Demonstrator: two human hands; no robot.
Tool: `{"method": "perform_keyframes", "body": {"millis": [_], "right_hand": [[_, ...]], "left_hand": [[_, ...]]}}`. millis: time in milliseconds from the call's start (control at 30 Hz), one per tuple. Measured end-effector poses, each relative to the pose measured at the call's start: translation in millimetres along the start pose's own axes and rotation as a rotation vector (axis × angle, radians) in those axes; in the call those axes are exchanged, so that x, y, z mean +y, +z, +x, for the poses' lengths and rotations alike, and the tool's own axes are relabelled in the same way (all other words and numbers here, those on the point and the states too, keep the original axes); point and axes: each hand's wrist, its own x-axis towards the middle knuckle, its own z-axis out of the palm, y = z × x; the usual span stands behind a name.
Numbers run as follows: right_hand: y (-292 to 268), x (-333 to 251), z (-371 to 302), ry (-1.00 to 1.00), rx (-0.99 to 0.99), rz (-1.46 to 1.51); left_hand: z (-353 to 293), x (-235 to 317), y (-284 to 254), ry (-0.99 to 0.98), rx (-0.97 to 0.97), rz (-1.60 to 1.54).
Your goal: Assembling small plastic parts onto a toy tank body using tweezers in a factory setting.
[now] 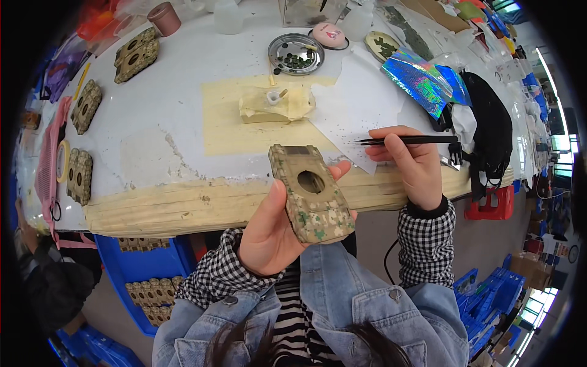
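My left hand (264, 241) holds a camouflage model tank hull (318, 211) tilted up over the table's front edge, fingers round its sides. A round hole opens in its top, and green and tan pixel patches cover the lower part. In my right hand (417, 174) is a pair of black tweezers (422, 139), pinched between thumb and fingers. Their tips point left, above a white sheet with tiny dark specks, apart from the hull. Beyond the hull stands a tape-wrapped block (254, 109) bearing a small white cup (273, 98) with a stick in it.
A round metal dish (278, 44) with small green pieces lies farther back, beside a pink round case (329, 35). More tank hulls (86, 107) rest at the left. Holographic sheets (409, 79) and a black bag (489, 122) lie right. Below left, a blue crate (116, 269) holds several hulls.
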Motion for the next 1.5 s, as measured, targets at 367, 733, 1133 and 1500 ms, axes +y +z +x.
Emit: {"method": "perform_keyframes", "body": {"millis": [367,733,1133,1500], "right_hand": [[8,6,-11,-0.144,0.057,-0.133],[7,10,-9,-0.144,0.048,-0.212],[4,10,-9,-0.139,0.019,-0.249],[6,8,-9,-0.136,0.024,-0.235]], "left_hand": [[12,-3,-3,0.004,0.025,-0.028],[14,-4,-3,0.025,0.076,-0.056],[14,-5,-2,0.048,0.099,-0.084],[14,-3,-3,0.03,0.063,-0.101]]}}
